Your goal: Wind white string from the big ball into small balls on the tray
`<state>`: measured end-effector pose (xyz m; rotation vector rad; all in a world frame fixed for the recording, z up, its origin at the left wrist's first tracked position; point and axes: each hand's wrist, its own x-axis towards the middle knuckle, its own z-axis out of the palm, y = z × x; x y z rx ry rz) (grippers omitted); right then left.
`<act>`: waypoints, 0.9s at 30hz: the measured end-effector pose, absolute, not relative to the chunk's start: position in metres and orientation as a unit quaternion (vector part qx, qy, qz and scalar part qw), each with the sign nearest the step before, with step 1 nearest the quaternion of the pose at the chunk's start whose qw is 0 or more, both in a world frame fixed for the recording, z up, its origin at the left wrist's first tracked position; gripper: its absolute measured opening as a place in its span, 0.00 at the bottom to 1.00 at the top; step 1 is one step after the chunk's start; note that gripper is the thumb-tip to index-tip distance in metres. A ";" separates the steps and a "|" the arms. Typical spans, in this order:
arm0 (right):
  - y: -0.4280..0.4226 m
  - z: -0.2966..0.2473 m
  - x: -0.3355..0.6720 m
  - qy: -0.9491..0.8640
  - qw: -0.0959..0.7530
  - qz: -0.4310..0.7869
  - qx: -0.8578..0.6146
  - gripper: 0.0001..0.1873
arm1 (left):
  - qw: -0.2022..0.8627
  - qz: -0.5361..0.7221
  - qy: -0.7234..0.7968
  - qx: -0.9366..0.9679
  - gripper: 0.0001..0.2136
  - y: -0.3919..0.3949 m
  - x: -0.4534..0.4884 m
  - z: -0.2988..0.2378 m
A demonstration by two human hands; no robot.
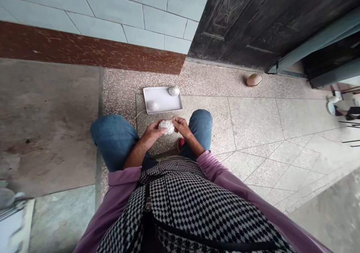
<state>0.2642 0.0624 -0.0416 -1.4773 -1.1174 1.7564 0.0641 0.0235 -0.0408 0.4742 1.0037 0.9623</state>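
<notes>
Between my knees, my left hand (153, 133) is closed around a bundle of white yarn (167, 126). The fingers of my right hand (181, 127) are pinched together against the bundle's right side; a strand between them is too small to make out. Just beyond my hands lies a shallow white tray (164, 93) on the floor. Inside it, one white yarn ball (174, 91) sits at the far right and another yarn ball (153, 105) at the near left. A thin white strand (137, 115) runs out over the tray's left edge toward my left knee.
A tiled wall (112, 9) with a reddish-brown base stands in front. To its right is a dark carved door (239, 24), with a rounded tan object (254, 80) on the floor before it. Blurred items lie at the far right and lower left.
</notes>
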 end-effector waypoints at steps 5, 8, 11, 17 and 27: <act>0.059 -0.045 0.261 -0.384 0.301 0.660 -0.571 0.33 | 0.748 0.459 0.435 0.200 0.30 0.024 0.064 -0.040; 0.057 -0.048 0.260 -0.369 0.305 0.675 -0.562 0.32 | 0.744 0.475 0.428 0.194 0.28 0.026 0.062 -0.041; 0.050 -0.052 0.257 -0.363 0.298 0.690 -0.551 0.34 | 0.740 0.488 0.424 0.187 0.28 0.027 0.060 -0.042; 0.044 -0.056 0.254 -0.351 0.297 0.708 -0.536 0.37 | 0.740 0.505 0.407 0.180 0.28 0.025 0.061 -0.038; 0.050 -0.045 0.246 -0.395 0.261 0.696 -0.540 0.29 | 0.754 0.489 0.387 0.208 0.29 0.019 0.057 -0.015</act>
